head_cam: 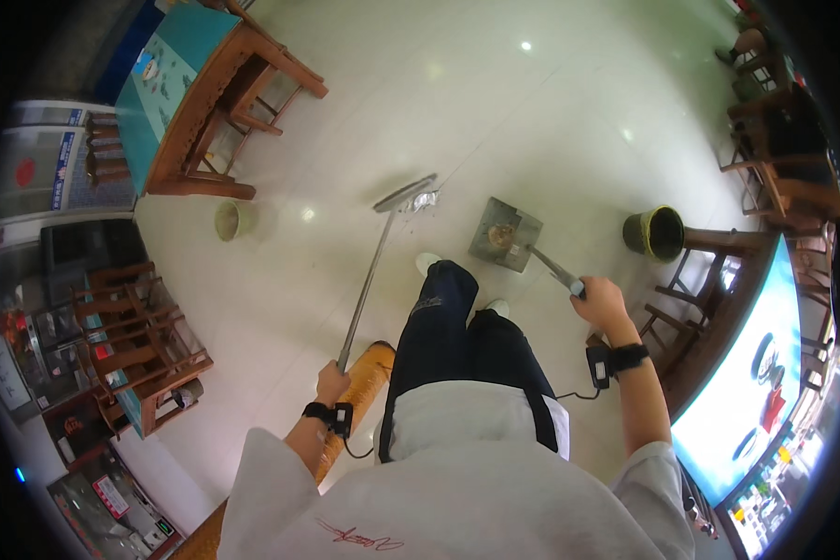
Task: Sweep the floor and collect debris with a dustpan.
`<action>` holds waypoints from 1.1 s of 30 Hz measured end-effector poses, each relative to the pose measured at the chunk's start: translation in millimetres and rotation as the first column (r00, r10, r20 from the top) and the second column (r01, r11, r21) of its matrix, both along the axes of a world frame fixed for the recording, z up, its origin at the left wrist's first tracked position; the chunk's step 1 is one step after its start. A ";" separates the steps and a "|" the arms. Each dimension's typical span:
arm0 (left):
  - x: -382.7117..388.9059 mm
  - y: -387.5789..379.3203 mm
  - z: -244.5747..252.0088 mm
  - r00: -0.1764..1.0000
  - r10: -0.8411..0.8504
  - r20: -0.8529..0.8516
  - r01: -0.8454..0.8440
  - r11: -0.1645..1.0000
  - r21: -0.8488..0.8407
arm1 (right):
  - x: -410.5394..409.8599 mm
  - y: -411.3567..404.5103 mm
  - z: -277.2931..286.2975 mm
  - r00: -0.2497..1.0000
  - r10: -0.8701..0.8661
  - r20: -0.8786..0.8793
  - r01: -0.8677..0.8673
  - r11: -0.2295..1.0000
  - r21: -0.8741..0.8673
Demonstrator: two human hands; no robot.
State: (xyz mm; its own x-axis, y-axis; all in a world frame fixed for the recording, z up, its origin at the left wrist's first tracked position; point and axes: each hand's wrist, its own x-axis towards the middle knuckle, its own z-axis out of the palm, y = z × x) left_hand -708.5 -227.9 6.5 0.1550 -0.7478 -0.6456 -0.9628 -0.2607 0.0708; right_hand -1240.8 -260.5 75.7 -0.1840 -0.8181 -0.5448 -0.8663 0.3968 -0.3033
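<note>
My left hand (333, 383) is closed around the metal handle of a broom (372, 280). The broom's long narrow head (406, 192) rests on the pale floor ahead of my feet. Against its right end lies a crumpled, shiny silvery scrap (424, 201), with small dark crumbs beside it. In my right hand (600, 302) is the grip of a long-handled dustpan (490, 241). Its grey pan is down on the floor, to the right of the broom head and apart from it. Some brownish debris (501, 235) sits in the pan.
A carved wooden table (203, 105) with a stool stands at upper left, a small bin (232, 220) below it. On the right are a dark bin (654, 234) with a yellowish rim and a glossy-topped table (749, 371). Wooden chairs (140, 336) line the left. Behind my left hand is a yellow column (360, 385).
</note>
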 end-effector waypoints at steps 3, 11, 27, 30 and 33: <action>6.5 10.6 1.4 0.996 -0.065 -0.059 0.063 0.998 -0.030 | -4.8 3.0 -13.1 0.998 -0.034 -0.044 0.031 0.997 -0.077; -98.8 -72.2 -25.2 0.892 0.391 -0.226 -0.279 0.870 0.406 | -5.1 -9.9 -18.9 0.984 -0.021 -0.175 -0.013 0.981 -0.194; -141.7 -32.5 28.2 0.861 -0.436 -0.261 0.502 0.808 0.309 | -2.8 -3.5 -17.9 0.991 -0.014 -0.134 -0.006 0.989 -0.146; -140.0 -61.8 82.4 0.956 -0.097 -0.278 0.228 0.840 0.491 | 2.8 5.8 -18.1 0.994 -0.034 -0.104 0.021 0.992 -0.126; -117.6 -73.6 102.7 0.955 -0.095 -0.283 0.220 0.863 0.455 | 9.1 11.1 -12.5 0.993 -0.047 -0.106 0.037 0.994 -0.101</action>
State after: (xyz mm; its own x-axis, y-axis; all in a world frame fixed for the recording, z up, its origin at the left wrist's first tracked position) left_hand -826.1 -301.5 109.1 -0.1464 -0.3393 -0.9292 -0.9624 -0.1686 0.2132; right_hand -1231.6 -249.5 63.2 -0.2726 -0.8574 -0.4365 -0.8792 0.4062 -0.2488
